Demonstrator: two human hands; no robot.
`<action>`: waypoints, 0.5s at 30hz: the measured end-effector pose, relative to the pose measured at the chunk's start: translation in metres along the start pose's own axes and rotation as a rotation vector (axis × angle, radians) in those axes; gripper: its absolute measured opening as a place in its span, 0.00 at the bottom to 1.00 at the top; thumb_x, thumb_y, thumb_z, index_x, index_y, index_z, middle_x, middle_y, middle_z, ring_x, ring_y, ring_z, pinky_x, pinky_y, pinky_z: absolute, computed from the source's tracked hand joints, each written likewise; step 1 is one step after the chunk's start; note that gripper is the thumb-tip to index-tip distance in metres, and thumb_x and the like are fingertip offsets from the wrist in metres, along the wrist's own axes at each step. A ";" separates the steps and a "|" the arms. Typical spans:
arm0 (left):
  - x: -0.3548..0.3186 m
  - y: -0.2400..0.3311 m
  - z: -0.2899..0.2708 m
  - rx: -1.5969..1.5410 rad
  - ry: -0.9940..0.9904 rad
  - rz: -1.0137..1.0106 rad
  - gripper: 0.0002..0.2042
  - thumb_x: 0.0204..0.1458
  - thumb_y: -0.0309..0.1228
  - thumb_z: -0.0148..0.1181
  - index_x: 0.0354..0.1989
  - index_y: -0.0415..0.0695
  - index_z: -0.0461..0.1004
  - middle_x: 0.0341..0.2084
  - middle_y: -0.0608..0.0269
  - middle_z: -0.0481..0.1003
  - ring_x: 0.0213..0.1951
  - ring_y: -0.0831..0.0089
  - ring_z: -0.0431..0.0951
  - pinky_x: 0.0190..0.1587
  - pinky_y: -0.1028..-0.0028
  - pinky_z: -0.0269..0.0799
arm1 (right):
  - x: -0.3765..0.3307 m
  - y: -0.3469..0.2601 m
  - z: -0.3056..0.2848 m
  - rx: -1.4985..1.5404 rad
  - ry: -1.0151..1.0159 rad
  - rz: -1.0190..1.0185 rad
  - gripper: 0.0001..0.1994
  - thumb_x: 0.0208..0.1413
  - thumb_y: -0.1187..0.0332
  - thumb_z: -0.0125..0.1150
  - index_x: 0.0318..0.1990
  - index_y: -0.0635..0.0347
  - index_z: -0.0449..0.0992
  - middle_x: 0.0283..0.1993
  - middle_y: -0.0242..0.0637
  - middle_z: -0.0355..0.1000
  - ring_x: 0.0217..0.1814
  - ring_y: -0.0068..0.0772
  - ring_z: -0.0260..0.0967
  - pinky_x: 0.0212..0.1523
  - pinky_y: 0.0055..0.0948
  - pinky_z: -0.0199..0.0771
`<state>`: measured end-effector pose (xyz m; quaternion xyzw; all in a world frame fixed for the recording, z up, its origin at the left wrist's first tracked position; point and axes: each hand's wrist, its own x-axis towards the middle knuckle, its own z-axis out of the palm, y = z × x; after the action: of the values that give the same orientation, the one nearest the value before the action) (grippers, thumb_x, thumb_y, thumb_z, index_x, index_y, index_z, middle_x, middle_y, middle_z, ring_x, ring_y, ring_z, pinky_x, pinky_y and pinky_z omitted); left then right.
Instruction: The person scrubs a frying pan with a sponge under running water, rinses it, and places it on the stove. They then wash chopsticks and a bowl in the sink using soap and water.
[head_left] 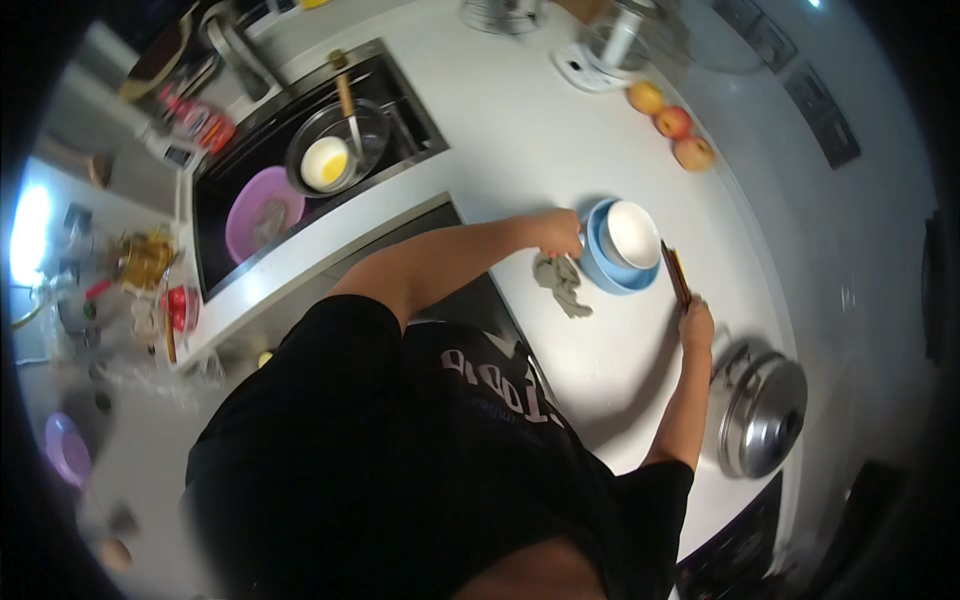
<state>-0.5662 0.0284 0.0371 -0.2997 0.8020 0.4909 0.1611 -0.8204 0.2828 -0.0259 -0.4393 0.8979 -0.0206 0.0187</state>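
My left hand (560,233) is closed at the left side of a blue basin (608,278) on the white counter, seemingly on its edge or handle. Inside the basin sit one or more smaller bowls, with a white bowl (632,236) on top. Just below my left hand, a crumpled grey-green cloth (565,288) lies against the counter. To the right of the basin, my right hand (697,325) grips a bundle of dark chopsticks (678,275), their far ends close to the basin's right side.
A lidded steel pot (765,415) stands at the right, near my right forearm. Several apples (673,122) and a white kitchen scale (590,68) are at the back. The dark sink (420,130) at left holds a pan, a white bowl (326,163) and a pink basin (245,205).
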 end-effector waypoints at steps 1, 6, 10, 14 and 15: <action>-0.008 -0.013 0.000 0.000 0.020 -0.019 0.10 0.32 0.29 0.57 0.22 0.34 0.71 0.12 0.58 0.70 0.13 0.70 0.69 0.16 0.74 0.66 | 0.002 -0.009 -0.004 -0.049 -0.051 -0.019 0.08 0.47 0.72 0.45 0.36 0.63 0.65 0.34 0.50 0.67 0.36 0.50 0.66 0.37 0.42 0.67; -0.076 -0.065 -0.015 -0.312 0.234 -0.081 0.10 0.33 0.29 0.55 0.22 0.33 0.70 0.13 0.57 0.70 0.13 0.70 0.70 0.16 0.73 0.67 | 0.013 -0.018 -0.005 -0.076 -0.139 0.003 0.08 0.46 0.72 0.48 0.36 0.64 0.64 0.35 0.51 0.68 0.38 0.51 0.66 0.38 0.42 0.67; -0.132 -0.102 -0.048 -0.313 0.481 -0.145 0.11 0.35 0.31 0.53 0.23 0.33 0.70 0.14 0.56 0.71 0.14 0.70 0.72 0.18 0.72 0.69 | 0.016 -0.017 -0.002 -0.145 -0.155 0.013 0.11 0.43 0.73 0.51 0.34 0.68 0.64 0.32 0.56 0.69 0.36 0.53 0.68 0.38 0.42 0.69; -0.178 -0.150 -0.082 -0.351 0.682 -0.291 0.12 0.35 0.29 0.54 0.27 0.34 0.71 0.13 0.57 0.70 0.14 0.72 0.71 0.15 0.77 0.66 | 0.018 -0.024 -0.006 -0.066 -0.172 0.126 0.11 0.42 0.71 0.49 0.34 0.68 0.64 0.31 0.57 0.69 0.35 0.57 0.67 0.38 0.43 0.68; -0.186 -0.167 -0.091 -0.419 0.710 -0.292 0.11 0.35 0.29 0.53 0.27 0.34 0.71 0.13 0.58 0.70 0.13 0.72 0.70 0.15 0.77 0.66 | 0.019 -0.022 -0.006 -0.034 -0.158 0.147 0.11 0.42 0.71 0.49 0.34 0.68 0.63 0.30 0.57 0.69 0.35 0.57 0.67 0.37 0.43 0.68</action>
<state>-0.3134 -0.0490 0.0669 -0.5866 0.6398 0.4815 -0.1212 -0.8149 0.2548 -0.0194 -0.3729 0.9236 0.0309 0.0834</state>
